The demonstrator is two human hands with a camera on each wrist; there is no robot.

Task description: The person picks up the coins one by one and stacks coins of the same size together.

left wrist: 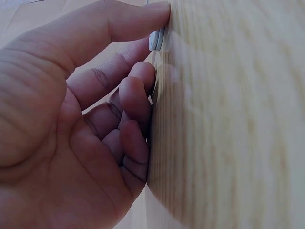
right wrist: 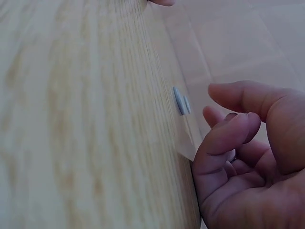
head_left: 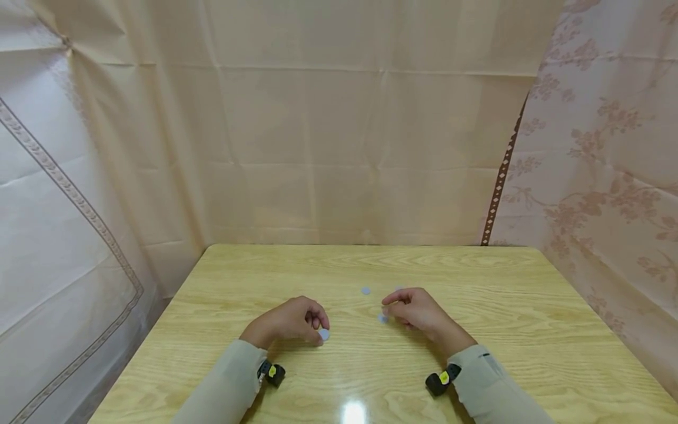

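Small pale grey discs lie on a light wooden table (head_left: pixel 477 306). My left hand (head_left: pixel 316 330) rests its curled fingers on the table, thumb and forefinger pinching one disc (head_left: pixel 323 334) at its edge. In the left wrist view the thumb tip presses that disc (left wrist: pixel 156 40) against the wood. My right hand (head_left: pixel 392 309) hovers with loosely curled fingers and holds nothing. A second disc (head_left: pixel 382 318) lies just in front of its fingertips, and in the right wrist view this disc (right wrist: pixel 181 101) sits flat, clear of the right hand (right wrist: pixel 228 109). A third disc (head_left: pixel 365 290) lies farther back.
Beige cloth (head_left: pixel 339 147) hangs behind the table, and patterned curtains close in both sides. The table's far edge (head_left: pixel 371 246) meets the cloth. A black wrist camera (head_left: pixel 442 380) sits on each sleeve. A ceiling light glares on the near tabletop (head_left: pixel 354 411).
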